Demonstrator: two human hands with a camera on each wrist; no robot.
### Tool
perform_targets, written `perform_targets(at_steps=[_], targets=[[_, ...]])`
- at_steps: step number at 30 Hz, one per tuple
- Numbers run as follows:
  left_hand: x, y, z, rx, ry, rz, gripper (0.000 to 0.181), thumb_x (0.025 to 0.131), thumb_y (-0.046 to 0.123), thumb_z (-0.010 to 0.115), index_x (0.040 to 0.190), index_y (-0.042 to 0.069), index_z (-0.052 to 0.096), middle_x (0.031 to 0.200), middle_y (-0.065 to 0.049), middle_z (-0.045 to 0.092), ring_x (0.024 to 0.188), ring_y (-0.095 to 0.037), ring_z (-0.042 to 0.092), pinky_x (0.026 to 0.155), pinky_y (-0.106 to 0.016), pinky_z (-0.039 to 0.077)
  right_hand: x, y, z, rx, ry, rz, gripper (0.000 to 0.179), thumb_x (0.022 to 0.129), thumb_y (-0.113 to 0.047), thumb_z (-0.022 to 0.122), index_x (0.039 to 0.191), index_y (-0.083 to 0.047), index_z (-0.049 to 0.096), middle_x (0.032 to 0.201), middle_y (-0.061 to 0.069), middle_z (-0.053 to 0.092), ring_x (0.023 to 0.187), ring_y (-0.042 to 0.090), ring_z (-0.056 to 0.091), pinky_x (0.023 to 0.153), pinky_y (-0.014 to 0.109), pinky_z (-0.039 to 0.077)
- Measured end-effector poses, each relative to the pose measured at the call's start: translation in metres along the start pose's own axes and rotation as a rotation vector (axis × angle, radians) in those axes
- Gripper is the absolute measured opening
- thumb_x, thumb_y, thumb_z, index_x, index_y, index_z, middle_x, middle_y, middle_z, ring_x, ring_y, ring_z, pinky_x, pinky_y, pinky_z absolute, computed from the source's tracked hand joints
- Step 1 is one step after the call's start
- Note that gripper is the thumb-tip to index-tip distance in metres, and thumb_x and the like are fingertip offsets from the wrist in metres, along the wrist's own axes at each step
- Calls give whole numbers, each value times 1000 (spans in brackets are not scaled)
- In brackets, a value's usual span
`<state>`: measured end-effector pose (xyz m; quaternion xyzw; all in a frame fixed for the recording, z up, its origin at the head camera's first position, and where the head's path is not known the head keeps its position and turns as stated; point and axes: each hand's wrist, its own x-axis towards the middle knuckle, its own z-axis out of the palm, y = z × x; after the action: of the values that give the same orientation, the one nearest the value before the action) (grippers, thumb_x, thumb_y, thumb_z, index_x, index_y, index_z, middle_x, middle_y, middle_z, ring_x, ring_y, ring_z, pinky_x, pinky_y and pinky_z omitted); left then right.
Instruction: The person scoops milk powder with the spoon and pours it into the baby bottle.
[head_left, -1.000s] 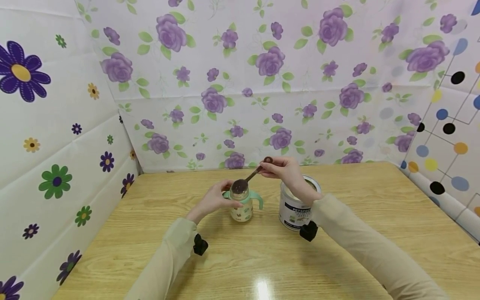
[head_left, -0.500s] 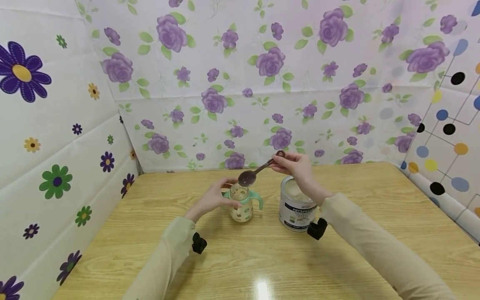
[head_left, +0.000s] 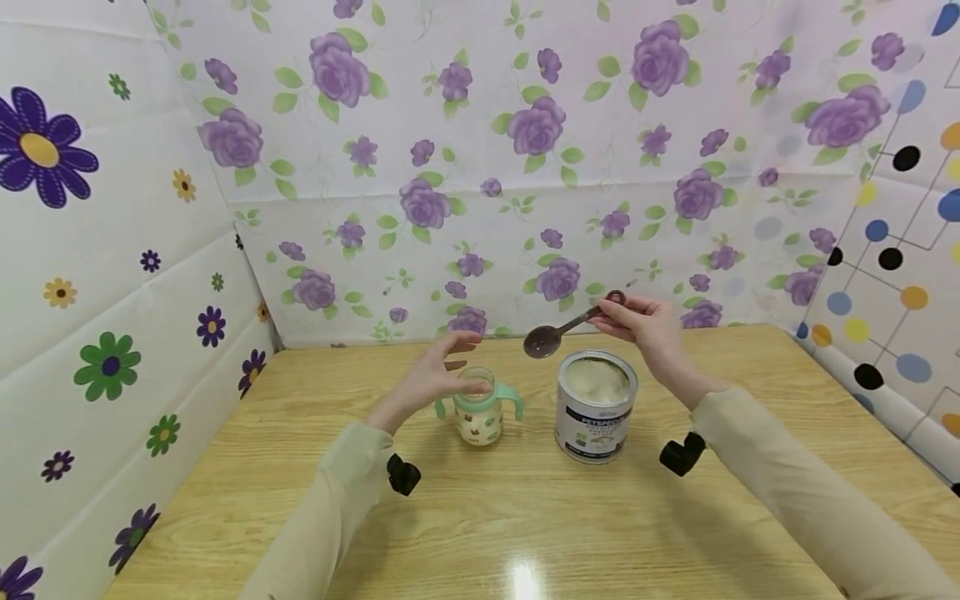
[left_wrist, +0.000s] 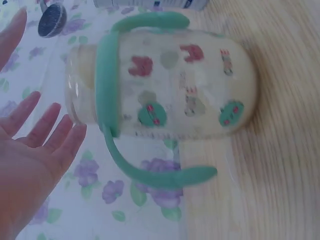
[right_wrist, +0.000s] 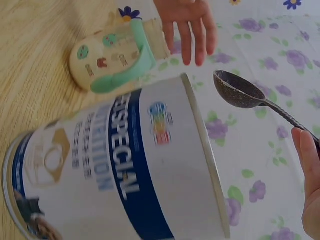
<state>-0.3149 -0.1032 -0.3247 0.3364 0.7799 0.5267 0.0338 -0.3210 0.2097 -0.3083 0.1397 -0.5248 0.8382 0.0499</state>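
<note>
A dark brown spoon [head_left: 542,342] is pinched by the end of its handle in my right hand [head_left: 651,333]. Its bowl hangs above the left rim of an open white tin [head_left: 596,421] of pale powder. In the right wrist view a little powder clings to the spoon [right_wrist: 240,91]. To the left stands an uncapped baby bottle [head_left: 480,421] with mint-green handles and pale contents. My left hand [head_left: 431,375] is spread beside the bottle's neck. In the left wrist view these fingers [left_wrist: 50,125] are extended next to the bottle [left_wrist: 170,85] mouth.
Everything stands on a wooden table [head_left: 487,525]. A floral cloth [head_left: 420,250] hangs behind its back edge. Patterned sheets flank it at left and right. Black wrist cameras [head_left: 682,454] sit on both sleeves.
My right hand has carried the spoon right and up, from over the bottle mouth to near the tin. My left fingers have spread and come off the bottle's neck.
</note>
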Motion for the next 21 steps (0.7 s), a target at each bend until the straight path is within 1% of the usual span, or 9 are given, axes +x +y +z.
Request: perform_targets(at_steps=[3,4,6,10,12,14,17,21], targets=[[6,3,6,-24,-14,27,68,75,4,73,131,-3,36,133,-18,34,120,-29,33,97,-42,29,-2,-5,-9,-62,33,-30,11,83,4,62,92,7,68,82,19,65,76,28,64,72,33,48],[8,2,8,-25,-19,38,68,75,5,74,132,-3,36,133,-19,34,121,-29,32,97,-43,28,-3,-6,-11,-83,43,-41,12,82,3,63,92,8,68,81,19,65,75,28,64,72,34,48],[14,-2,13,-25,-26,56,69,75,7,74,133,0,36,134,-16,33,121,-27,32,98,-43,28,-4,-9,-15,-126,51,-58,13,82,2,63,93,9,67,81,19,65,74,27,65,71,34,48],[26,-8,26,-3,-20,73,71,74,12,76,133,6,37,133,-9,36,120,-20,34,96,-35,31,-7,-13,-24,-164,45,-75,14,83,2,63,93,11,65,83,19,65,73,28,65,71,36,48],[30,-6,34,9,-18,71,72,73,15,77,133,7,38,132,-6,37,118,-18,35,95,-32,32,-9,-14,-28,-175,28,-82,15,83,2,63,93,13,64,84,20,64,74,28,64,72,36,48],[34,-4,42,4,-24,66,74,72,16,78,133,5,36,131,-6,37,119,-21,35,95,-33,32,-10,-16,-32,-188,17,-90,17,83,2,62,95,14,63,85,20,64,74,28,64,72,36,48],[37,0,54,7,-33,38,76,72,19,79,134,6,35,132,-5,36,120,-24,34,95,-33,32,-11,-17,-37,-229,4,-114,21,83,1,62,97,17,60,86,20,64,74,27,65,71,35,48],[41,2,69,13,-19,23,79,70,18,80,134,5,35,132,-6,38,120,-25,36,94,-32,34,-14,-18,-42,-289,-8,-150,24,83,2,63,99,19,58,85,20,65,73,27,65,70,35,48]])
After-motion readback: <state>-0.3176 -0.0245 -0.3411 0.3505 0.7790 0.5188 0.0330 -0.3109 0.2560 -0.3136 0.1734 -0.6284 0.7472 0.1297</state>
